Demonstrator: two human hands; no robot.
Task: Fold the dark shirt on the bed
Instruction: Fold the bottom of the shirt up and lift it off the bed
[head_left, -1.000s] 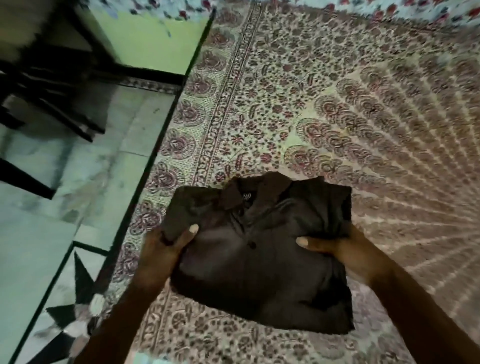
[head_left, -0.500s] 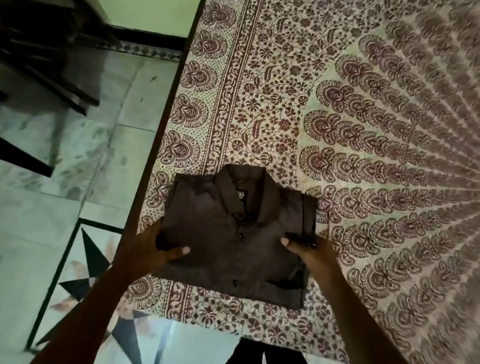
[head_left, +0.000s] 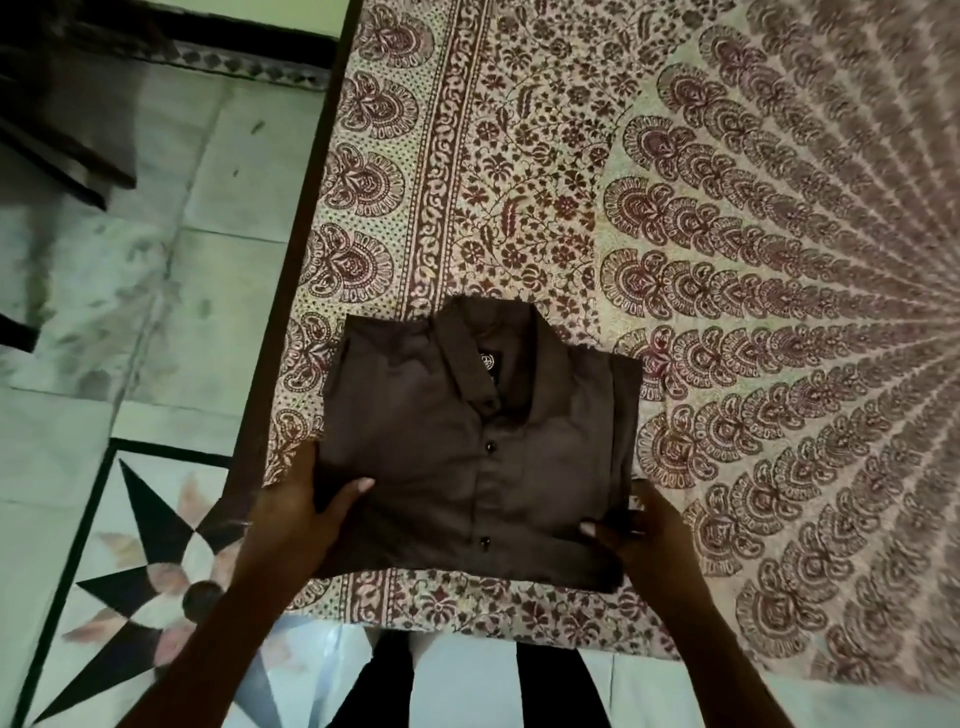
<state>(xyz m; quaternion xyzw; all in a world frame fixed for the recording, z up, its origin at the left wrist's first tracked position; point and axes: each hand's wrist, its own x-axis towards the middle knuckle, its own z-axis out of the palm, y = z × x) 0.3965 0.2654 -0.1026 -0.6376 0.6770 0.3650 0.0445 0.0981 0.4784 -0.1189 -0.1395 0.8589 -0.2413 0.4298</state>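
Note:
The dark brown shirt lies folded into a compact rectangle near the front left corner of the bed, collar up and buttons showing. My left hand grips its lower left edge, thumb on top and fingers tucked under the fabric. My right hand holds the lower right corner the same way, thumb pressed on top of the folded layers.
The bed's patterned maroon and cream sheet stretches far to the right and back. Its dark left edge drops to a tiled floor with a star inlay. Dark furniture stands at the upper left.
The folded shirt has been lowered from a slightly raised, rumpled hold and now lies flat on the sheet near the bed's corner. Both hands have kept their grip on its sides.

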